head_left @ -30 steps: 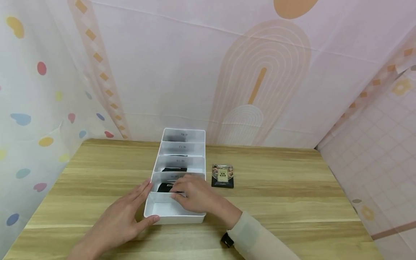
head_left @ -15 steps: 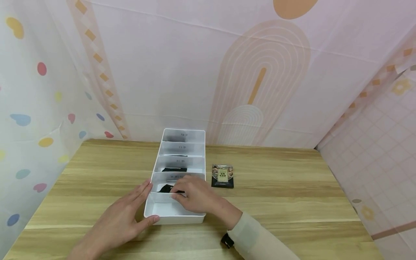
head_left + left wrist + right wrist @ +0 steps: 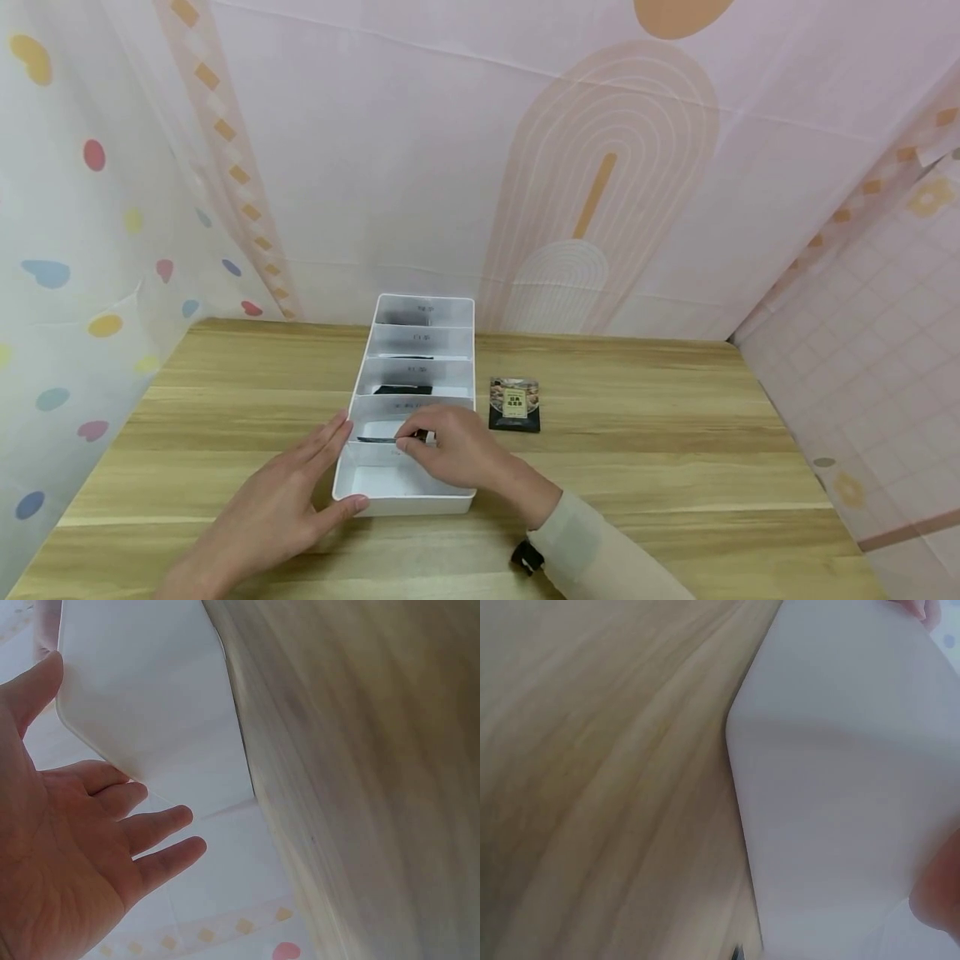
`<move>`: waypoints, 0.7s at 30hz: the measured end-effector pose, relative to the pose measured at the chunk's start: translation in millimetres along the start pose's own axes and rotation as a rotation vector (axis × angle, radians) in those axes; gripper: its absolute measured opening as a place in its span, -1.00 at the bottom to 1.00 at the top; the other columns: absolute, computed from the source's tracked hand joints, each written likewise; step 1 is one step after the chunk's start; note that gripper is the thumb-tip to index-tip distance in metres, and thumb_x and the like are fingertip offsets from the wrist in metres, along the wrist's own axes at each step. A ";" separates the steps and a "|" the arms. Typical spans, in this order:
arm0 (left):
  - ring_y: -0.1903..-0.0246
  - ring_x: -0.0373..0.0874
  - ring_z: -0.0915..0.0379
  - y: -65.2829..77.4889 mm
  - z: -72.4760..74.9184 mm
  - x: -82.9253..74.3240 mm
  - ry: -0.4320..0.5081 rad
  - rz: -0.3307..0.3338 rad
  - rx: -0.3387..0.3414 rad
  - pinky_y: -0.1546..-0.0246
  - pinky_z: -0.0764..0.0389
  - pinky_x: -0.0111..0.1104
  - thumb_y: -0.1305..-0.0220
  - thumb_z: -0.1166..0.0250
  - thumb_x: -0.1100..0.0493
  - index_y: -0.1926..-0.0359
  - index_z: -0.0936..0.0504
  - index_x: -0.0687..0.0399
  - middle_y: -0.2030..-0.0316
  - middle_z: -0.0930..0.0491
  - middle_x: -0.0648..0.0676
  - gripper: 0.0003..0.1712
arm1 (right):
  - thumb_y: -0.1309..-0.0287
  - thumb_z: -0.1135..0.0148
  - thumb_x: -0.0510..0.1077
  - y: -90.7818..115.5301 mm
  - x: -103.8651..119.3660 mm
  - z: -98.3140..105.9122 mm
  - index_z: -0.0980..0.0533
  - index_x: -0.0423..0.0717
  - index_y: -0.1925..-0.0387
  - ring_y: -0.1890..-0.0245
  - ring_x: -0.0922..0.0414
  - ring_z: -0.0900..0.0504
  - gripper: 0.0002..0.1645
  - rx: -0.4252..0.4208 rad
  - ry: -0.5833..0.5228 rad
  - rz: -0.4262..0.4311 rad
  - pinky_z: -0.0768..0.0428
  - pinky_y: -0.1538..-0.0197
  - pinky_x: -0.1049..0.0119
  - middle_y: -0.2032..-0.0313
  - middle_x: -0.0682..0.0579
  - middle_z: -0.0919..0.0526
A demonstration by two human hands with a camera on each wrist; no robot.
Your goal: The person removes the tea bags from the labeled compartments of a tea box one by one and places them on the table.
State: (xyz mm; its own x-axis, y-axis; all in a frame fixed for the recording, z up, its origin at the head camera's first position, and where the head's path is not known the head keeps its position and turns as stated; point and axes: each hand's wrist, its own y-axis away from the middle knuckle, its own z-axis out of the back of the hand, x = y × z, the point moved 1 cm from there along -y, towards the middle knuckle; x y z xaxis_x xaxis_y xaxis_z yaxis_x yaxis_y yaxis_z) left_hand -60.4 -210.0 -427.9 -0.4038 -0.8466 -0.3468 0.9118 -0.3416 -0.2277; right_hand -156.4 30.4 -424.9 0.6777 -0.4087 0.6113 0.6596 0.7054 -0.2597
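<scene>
On a wood-grain table (image 3: 660,475), the right hand (image 3: 457,446) pinches a flat dark packet (image 3: 375,440) already inside the lower-centre white plastic divided box (image 3: 412,506), the straight-fingered left hand (image 3: 281,500) touching it, one black printed sachet (image 3: 514,405) mid-frame seemingly remaining outside.

Right sleeve (image 3: 622,562): cream, worn behind the right fingers (image 3: 422,421); grey-green patch (image 3: 576,540) near cuff (image 3: 546,523). Small black fitting (image 3: 527,557) beside cuff.

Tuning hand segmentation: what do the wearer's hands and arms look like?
Left hand and right hand: no gloves. Right side: cream sleeve, greyish-green patch near its end, small black item beside it, unidentifiable. No left sleeve in view.
</scene>
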 end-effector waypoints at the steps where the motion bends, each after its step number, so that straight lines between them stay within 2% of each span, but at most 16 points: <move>1: -0.39 0.26 -0.39 0.1 0.2 -0.1 0.000 0.001 0.000 -0.23 -0.53 0.14 -0.30 -0.41 -0.34 -0.52 -0.35 0.30 -0.54 -0.28 0.23 0.06 | -0.43 -0.34 -0.16 0.2 0.2 0.1 -0.77 -0.03 0.16 0.23 0.43 -0.58 -0.88 -0.009 -0.011 0.005 -0.50 0.12 0.60 0.24 0.20 -0.76; 12: -0.39 0.25 -0.39 -0.7 -0.2 -0.1 0.003 0.018 0.025 -0.22 -0.54 0.16 -0.28 -0.39 -0.38 -0.54 -0.34 0.28 -0.55 -0.27 0.23 0.09 | -0.45 -0.31 -0.20 2.9 4.0 13.3 -0.75 -0.13 0.08 0.21 0.28 -0.69 -0.85 -0.122 0.007 0.110 -0.59 0.17 0.55 0.15 0.04 -0.81; 21: -0.39 0.27 -0.38 -1.0 0.4 -0.3 0.000 0.018 0.024 -0.24 -0.52 0.18 -0.29 -0.39 -0.38 -0.53 -0.34 0.31 -0.54 -0.27 0.25 0.09 | -0.45 -0.29 -0.23 2.8 6.1 33.1 -0.73 -0.17 0.04 0.36 0.31 -0.62 -0.83 -0.184 -0.002 0.093 -0.61 0.22 0.53 0.20 0.03 -0.79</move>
State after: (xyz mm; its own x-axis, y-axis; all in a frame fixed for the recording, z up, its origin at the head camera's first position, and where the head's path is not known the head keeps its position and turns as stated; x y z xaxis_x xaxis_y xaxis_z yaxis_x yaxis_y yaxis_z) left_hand -61.1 -209.6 -427.2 -0.3869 -0.8528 -0.3509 0.9207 -0.3358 -0.1990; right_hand -161.2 49.0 -397.2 0.7379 -0.3458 0.5796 0.6426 0.6224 -0.4469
